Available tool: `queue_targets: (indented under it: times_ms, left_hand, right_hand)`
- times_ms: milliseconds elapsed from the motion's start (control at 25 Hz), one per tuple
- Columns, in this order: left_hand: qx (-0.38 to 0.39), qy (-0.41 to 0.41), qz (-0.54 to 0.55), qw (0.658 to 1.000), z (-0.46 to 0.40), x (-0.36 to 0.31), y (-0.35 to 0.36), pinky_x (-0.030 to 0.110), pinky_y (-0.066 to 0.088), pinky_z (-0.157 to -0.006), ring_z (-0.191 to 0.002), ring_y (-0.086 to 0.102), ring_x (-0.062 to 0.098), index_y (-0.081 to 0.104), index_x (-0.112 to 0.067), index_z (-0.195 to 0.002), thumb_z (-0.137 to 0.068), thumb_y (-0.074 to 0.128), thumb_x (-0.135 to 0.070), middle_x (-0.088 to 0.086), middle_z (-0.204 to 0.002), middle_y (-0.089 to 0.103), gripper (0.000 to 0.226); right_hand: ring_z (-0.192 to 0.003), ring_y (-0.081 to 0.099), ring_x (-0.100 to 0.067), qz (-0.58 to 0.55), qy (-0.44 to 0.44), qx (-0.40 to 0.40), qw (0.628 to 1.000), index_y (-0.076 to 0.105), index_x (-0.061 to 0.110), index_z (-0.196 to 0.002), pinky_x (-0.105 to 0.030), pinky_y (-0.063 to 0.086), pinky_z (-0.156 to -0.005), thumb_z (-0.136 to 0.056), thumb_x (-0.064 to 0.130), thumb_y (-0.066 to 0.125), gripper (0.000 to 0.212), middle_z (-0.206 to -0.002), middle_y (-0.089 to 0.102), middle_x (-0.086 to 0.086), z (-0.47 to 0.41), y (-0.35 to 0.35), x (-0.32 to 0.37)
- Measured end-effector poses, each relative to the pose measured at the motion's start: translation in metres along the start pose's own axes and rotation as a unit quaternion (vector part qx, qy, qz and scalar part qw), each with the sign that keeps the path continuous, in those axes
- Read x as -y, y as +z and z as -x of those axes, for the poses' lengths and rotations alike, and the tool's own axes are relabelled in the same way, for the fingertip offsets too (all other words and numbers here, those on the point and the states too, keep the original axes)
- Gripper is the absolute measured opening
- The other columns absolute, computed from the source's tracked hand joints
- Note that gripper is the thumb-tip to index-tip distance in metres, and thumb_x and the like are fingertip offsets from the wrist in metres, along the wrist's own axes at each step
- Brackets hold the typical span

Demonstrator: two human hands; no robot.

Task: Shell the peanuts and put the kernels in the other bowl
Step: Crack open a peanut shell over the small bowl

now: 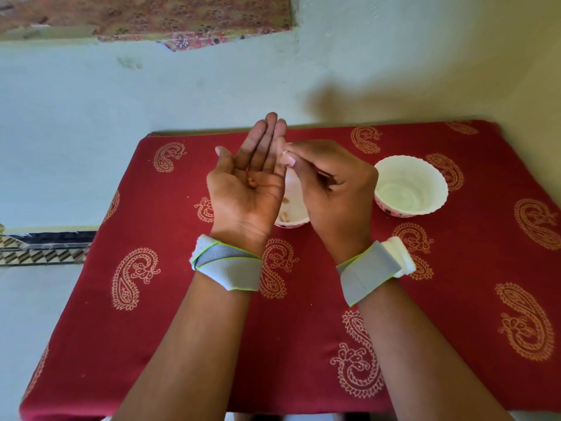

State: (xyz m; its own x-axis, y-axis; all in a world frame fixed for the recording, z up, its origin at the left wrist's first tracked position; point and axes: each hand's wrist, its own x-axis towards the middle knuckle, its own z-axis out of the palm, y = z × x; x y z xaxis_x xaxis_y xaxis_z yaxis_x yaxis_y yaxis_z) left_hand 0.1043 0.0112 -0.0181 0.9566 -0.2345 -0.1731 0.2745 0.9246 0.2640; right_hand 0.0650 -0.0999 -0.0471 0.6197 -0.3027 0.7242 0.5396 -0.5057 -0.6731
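- Cupping a small kernel (252,182), the left hand (247,189) lies flat, palm up — a holding tray.
- Right hand (329,189) grip pinches a shell fragment (286,152) over the peanut bowl (293,208).
- Empty bowl (410,185) waits at three o'clock on the tabletop (170,344).

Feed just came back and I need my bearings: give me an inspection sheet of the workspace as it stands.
Surface: table under red paisley cloth.
Job's things: peanut bowl mostly hidden behind the hands, a few peanuts showing; other bowl to its right looks empty; kernels in the left palm.
Clutter: nothing seen.
Grippers: left hand open, palm up; right hand pinching a small pale piece, shell or peanut unclear.
Cables: nothing seen; grey wristbands on both wrists.
Surroundings: pale wall, patterned fabric above.
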Motion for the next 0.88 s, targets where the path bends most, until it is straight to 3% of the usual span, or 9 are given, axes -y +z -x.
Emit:
queue_targets:
  times_ms: [80,280,360,720,880]
  left_hand:
    - [-0.005,0.007,0.005,1.0,-0.001,-0.006,-0.002,0.044,0.049,-0.11,-0.124,0.063,0.041,0.064,0.015,-0.115,-0.112,0.024,-0.045,0.03,-0.12,0.07,0.072]
    - [-0.029,0.031,-0.029,0.999,-0.004,-0.012,-0.009,0.041,0.051,-0.106,-0.11,0.07,0.039,0.069,0.01,-0.107,-0.111,0.028,-0.044,0.026,-0.113,0.074,0.068]
    - [-0.036,0.032,-0.043,0.998,-0.004,-0.012,-0.011,0.04,0.053,-0.103,-0.109,0.071,0.038,0.069,0.009,-0.106,-0.111,0.032,-0.043,0.025,-0.111,0.074,0.064]
    - [-0.041,0.003,-0.07,0.997,0.008,0.013,0.004,0.038,0.056,-0.101,-0.105,0.075,0.034,0.075,0.005,-0.09,-0.105,0.049,-0.029,0.022,-0.11,0.076,0.046]
    - [-0.054,-0.018,-0.102,0.993,-0.007,0.052,0.028,0.036,0.058,-0.095,-0.094,0.077,0.032,0.074,0.004,-0.084,-0.105,0.047,-0.02,0.021,-0.1,0.078,0.041]
  right_hand:
    - [-0.088,0.076,-0.023,0.023,0.0,0.003,1.0,0.08,-0.002,-0.1,-0.037,0.061,-0.075,-0.092,-0.004,0.071,0.011,-0.095,0.079,-0.013,-0.001,-0.004,-0.007]
    - [-0.085,0.077,-0.033,0.133,-0.085,0.164,0.974,0.079,-0.005,-0.101,-0.044,0.062,-0.072,-0.09,-0.01,0.068,0.016,-0.097,0.08,-0.018,0.001,-0.013,-0.023]
    - [-0.084,0.078,-0.032,0.132,-0.092,0.181,0.97,0.079,-0.004,-0.099,-0.043,0.063,-0.071,-0.087,-0.013,0.067,0.02,-0.095,0.08,-0.017,0.001,-0.014,-0.024]
    - [-0.073,0.075,-0.023,0.093,0.013,0.042,0.995,0.08,-0.001,-0.092,-0.039,0.061,-0.065,-0.086,-0.01,0.072,0.014,-0.084,0.079,-0.011,0.0,-0.023,-0.018]
    - [-0.073,0.074,-0.021,0.107,0.069,-0.097,0.987,0.079,0.002,-0.092,-0.036,0.061,-0.066,-0.088,-0.005,0.073,0.01,-0.085,0.079,-0.008,-0.009,-0.049,-0.024]
